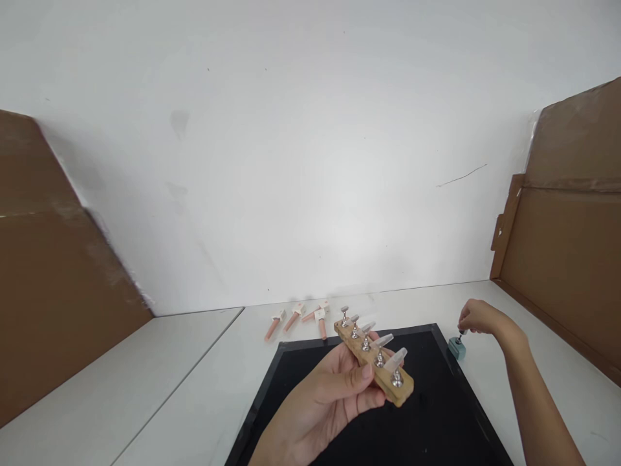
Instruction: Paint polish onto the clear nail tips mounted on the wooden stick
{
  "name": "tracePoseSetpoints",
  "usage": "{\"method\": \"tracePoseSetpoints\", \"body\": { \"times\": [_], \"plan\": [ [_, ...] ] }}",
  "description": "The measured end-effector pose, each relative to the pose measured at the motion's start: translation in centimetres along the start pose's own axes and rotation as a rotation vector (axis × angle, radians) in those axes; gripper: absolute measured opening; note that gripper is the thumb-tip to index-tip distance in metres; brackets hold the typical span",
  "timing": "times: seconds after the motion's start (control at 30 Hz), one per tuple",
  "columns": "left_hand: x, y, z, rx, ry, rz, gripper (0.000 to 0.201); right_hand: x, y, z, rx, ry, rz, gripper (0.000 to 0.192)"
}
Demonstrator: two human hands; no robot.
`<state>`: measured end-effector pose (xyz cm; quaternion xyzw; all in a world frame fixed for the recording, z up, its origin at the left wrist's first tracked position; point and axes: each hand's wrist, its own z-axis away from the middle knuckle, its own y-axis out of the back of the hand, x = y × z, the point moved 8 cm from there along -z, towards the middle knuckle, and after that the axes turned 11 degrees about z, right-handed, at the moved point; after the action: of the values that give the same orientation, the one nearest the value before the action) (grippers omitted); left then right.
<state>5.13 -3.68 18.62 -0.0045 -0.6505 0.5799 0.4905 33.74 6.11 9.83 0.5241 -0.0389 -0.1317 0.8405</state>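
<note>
Wooden strip (373,362) with five clear nail tips on metal stands sits tilted in your left hand (325,401), fingers wrapped round it above the black mat (436,421); tilt more and tips may drop. Farther off, your right hand (485,320) pinches a small brush at the teal bottle (457,348), which could topple.

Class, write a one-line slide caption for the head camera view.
Left hand holds a wooden strip of nail tips; right hand touches a small bottle.

Black mat (436,414) on white table (145,388), four pink-handled pieces (295,318) behind it, cardboard panels (567,259) at both sides
</note>
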Motion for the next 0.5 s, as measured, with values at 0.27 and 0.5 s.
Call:
{"method": "tracePoseSetpoints", "body": {
  "times": [0.27, 0.5],
  "plan": [
    [0.04, 0.11, 0.05, 0.029, -0.005, -0.007, 0.033, -0.19, 0.37, -0.15, 0.027, 0.003, -0.013, 0.025],
    [0.03, 0.38, 0.24, 0.051, -0.003, 0.028, 0.033, -0.30, 0.92, 0.67, 0.072, 0.020, -0.061, 0.024]
  ]
}}
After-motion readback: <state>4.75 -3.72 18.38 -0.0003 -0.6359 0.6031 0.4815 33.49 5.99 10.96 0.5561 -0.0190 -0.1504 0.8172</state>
